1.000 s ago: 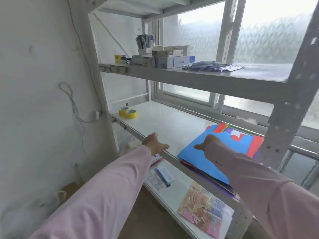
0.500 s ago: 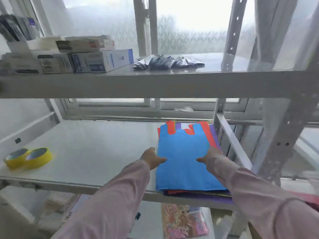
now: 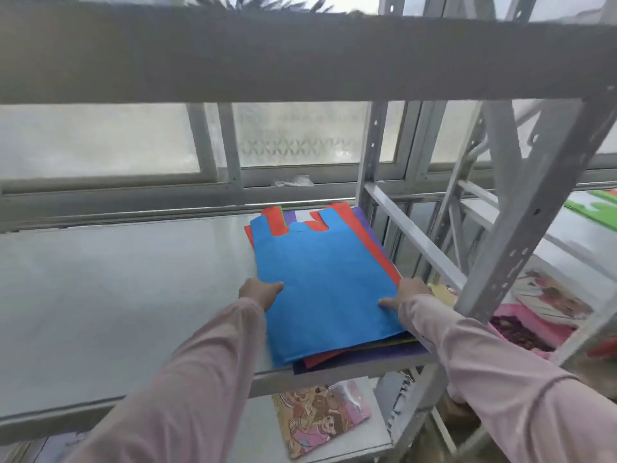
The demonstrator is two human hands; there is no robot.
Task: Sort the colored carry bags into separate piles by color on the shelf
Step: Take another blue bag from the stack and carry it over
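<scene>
A stack of flat carry bags lies on the right part of the middle shelf. A blue bag is on top; red and purple bags show under it at the edges. My left hand grips the stack's left edge, thumb on the blue bag. My right hand grips the right edge, thumb on the blue bag, fingers hidden beneath.
The upper shelf's beam crosses overhead. A metal upright and a side rail stand just right of the stack. A printed bag lies on the lower shelf. A green bag lies on the neighbouring rack at far right.
The view has swung right and closer to the stack. Both hands have gone from hovering near the shelf to gripping the stack's two side edges.
</scene>
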